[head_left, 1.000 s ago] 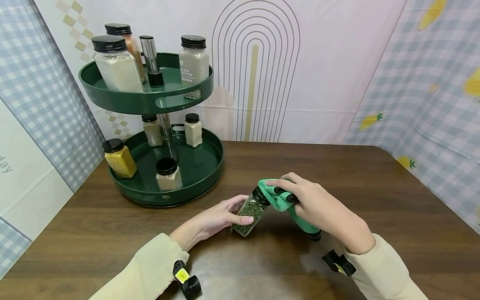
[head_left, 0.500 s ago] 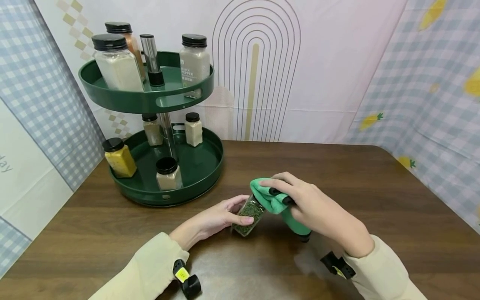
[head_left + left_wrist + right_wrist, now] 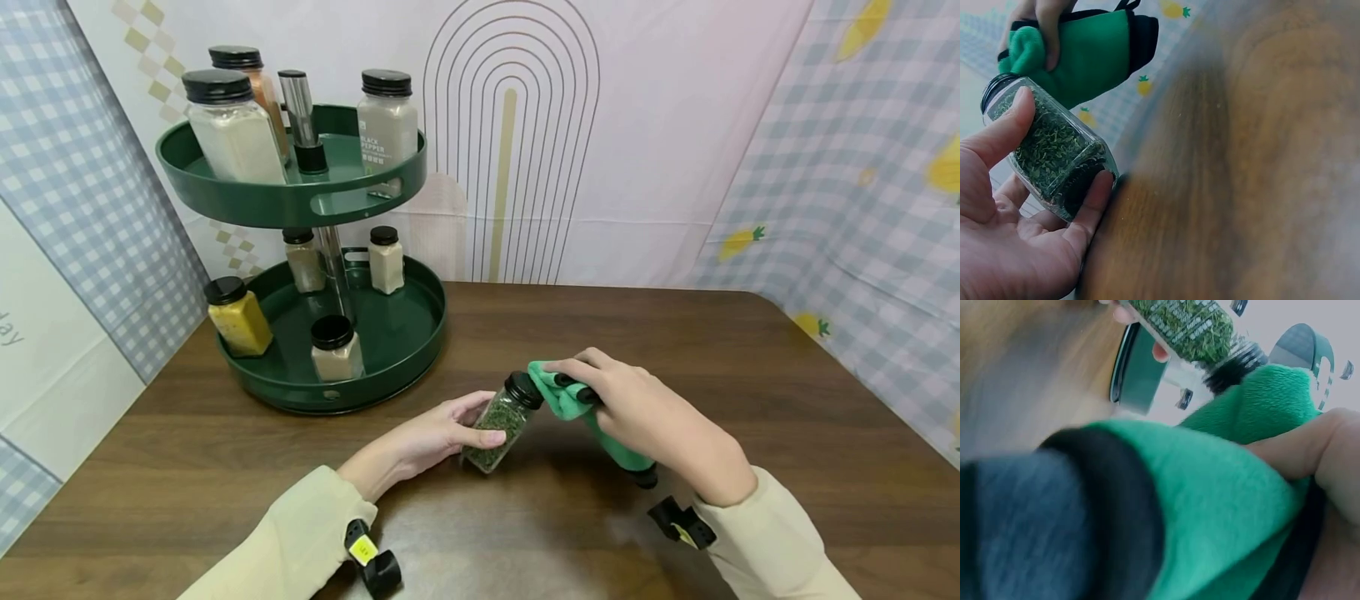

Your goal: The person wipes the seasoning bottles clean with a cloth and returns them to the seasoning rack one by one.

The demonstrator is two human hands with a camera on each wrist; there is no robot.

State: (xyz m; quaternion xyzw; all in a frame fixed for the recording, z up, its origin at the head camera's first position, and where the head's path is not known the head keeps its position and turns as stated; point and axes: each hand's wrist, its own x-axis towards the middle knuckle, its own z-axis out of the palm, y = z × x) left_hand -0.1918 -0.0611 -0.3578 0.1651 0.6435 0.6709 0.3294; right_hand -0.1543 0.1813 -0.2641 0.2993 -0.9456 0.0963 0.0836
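A clear glass jar of dried green herbs (image 3: 504, 423) with a black lid (image 3: 523, 389) leans to the right above the table. My left hand (image 3: 442, 437) grips its lower body, thumb across the near side; the left wrist view shows fingers around the base of the jar (image 3: 1054, 144). My right hand (image 3: 637, 404) holds a bunched green cloth with black edging (image 3: 558, 396), its loose end hanging below. In the head view the cloth is right beside the lid; whether they touch, I cannot tell. Up close, the right wrist view shows the fluffy cloth (image 3: 1210, 500).
A green two-tier round rack (image 3: 300, 396) stands at the left of the wooden table (image 3: 570, 325). Several black-lidded jars sit on it, among them a yellow one (image 3: 243, 323) at the lower rim and a black pepper jar (image 3: 387, 133) above. Patterned fabric (image 3: 660, 150) hangs behind.
The right hand moved the cloth left over the jar's lid, then back to the right, uncovering the lid. The left hand and jar stay nearly still.
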